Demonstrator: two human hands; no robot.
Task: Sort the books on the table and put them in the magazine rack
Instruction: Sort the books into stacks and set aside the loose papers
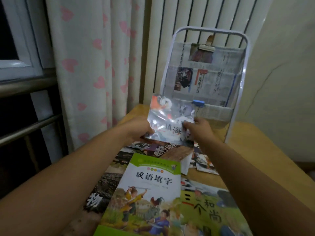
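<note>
A thin glossy book (170,119) is held above the table (255,138), just before the magazine rack (204,74), gripped at its lower edges by the left hand (139,128) and right hand (199,127). It is judged light, floppy and slippery; support near both sides is advised.

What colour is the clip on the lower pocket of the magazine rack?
Blue. The clip shows in the head view, fastened on the rack's lower pocket edge.

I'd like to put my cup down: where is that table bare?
Bare wood shows on the table right of the magazine rack and scattered books, and a small patch beyond the green book. The near left is crowded with covers.
</note>
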